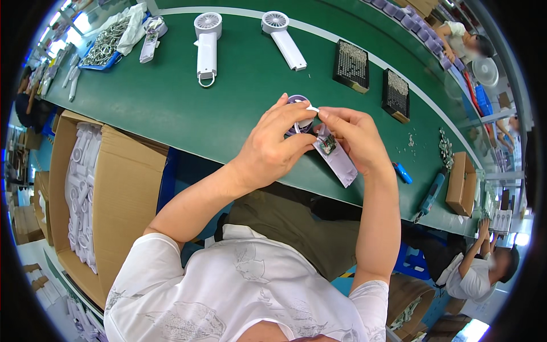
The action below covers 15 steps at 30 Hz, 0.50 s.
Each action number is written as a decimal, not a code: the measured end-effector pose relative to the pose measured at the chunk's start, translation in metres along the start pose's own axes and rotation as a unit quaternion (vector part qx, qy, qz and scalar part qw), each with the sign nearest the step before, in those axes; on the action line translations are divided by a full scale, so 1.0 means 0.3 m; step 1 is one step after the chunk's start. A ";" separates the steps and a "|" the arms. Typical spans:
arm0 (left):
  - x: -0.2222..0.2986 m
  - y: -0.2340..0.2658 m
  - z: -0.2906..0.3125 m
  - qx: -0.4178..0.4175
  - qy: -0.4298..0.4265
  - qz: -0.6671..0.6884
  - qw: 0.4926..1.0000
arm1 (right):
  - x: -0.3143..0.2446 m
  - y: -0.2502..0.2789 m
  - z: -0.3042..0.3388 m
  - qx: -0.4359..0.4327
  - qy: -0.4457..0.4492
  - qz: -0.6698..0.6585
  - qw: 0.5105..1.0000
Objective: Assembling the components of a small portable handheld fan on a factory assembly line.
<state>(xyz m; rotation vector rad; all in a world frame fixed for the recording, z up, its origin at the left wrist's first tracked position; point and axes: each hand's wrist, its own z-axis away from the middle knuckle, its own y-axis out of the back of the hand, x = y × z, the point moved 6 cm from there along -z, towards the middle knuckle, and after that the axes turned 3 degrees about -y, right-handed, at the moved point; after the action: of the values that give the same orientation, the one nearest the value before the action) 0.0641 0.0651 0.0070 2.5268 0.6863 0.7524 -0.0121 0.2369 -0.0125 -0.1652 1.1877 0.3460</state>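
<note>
An opened lavender handheld fan lies tilted between my hands near the table's front edge, a green circuit board bare in its handle. My left hand is closed about its round head, the fingers across the top and the thumb near the neck. My right hand pinches a small white part at the fan head's edge; its exact kind is hard to make out. Two whole white fans, one with a wrist loop and one without, lie farther back. Another opened fan sits at the far left.
At right are two black trays of small parts, a blue cylinder, a teal electric screwdriver and a small carton. A blue tray of metal rings stands back left. A carton of white parts is left. Other people work nearby.
</note>
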 end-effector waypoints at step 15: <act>0.012 0.016 0.015 -0.007 -0.003 -0.005 1.000 | -0.054 0.026 0.022 0.065 0.066 0.146 0.985</act>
<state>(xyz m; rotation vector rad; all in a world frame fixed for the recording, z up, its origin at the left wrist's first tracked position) 0.0709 0.0622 0.0072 2.5113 0.6878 0.7429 -0.0144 0.2433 0.0054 0.1029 1.3643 0.5180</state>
